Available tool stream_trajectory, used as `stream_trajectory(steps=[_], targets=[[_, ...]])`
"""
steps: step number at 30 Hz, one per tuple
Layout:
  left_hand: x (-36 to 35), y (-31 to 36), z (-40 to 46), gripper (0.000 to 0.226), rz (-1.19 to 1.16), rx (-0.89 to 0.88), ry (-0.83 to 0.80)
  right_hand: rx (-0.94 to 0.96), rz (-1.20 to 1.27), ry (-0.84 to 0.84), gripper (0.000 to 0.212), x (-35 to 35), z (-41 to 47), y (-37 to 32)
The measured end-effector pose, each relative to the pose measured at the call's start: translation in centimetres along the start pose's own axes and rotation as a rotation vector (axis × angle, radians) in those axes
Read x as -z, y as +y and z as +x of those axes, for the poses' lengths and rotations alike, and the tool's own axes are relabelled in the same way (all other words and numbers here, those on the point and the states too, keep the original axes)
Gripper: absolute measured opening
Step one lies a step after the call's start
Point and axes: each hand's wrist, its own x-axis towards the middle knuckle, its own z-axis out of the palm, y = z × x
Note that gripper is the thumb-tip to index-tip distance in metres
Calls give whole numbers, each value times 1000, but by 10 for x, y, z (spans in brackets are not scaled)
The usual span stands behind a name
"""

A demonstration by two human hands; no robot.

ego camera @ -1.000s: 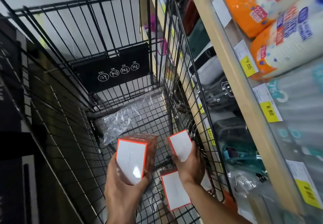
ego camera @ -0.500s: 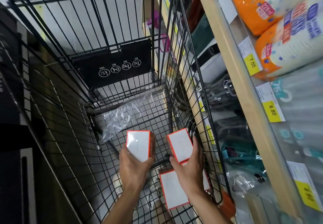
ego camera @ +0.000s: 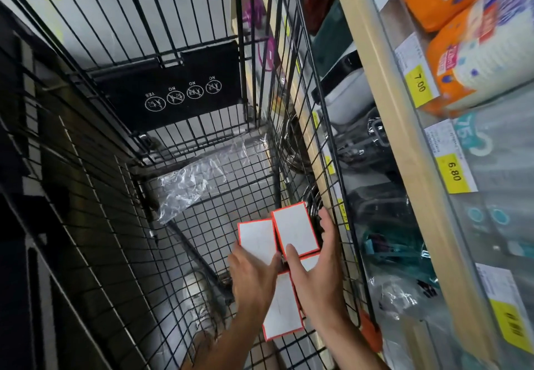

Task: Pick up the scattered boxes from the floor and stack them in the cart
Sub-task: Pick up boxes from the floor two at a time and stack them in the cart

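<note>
Both my hands reach down into the black wire cart. My left hand holds a white box with orange edges low over the cart floor. My right hand grips a second such box beside it, close to the cart's right wall, overlapping the left one. A third box lies flat on the cart floor under my wrists. Part of another white face shows under my right thumb.
A crumpled clear plastic sheet lies at the far end of the cart floor. A black safety flap hangs on the far wall. Store shelves with orange packages and yellow price tags stand tight against the cart's right side.
Both hands have gone lower into the cart. The left hand's box has swung right and now sits against the right hand's box.
</note>
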Motion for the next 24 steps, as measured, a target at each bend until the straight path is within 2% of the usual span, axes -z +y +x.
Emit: stream_trajectory(steps=[4,9,11,17,21,24], targets=[[-14,-7,-10,83,-3,-12,-88,16,3,-18,88,-1,4,5],[-6,-13,4,115,114,21,-316,73,-16,-59,83,-4,9,4],[23,4,6,116,197,27,-403,104,-35,-90,80,-2,11,-5],[169,87,2,89,543,-384,-336,195,-210,-251,75,37,12,-85],[253,150,-17,94,795,-656,-287,325,-376,-287,81,71,-2,-150],[296,187,-39,98,912,-846,-237,417,-511,-253,81,99,-23,-191]])
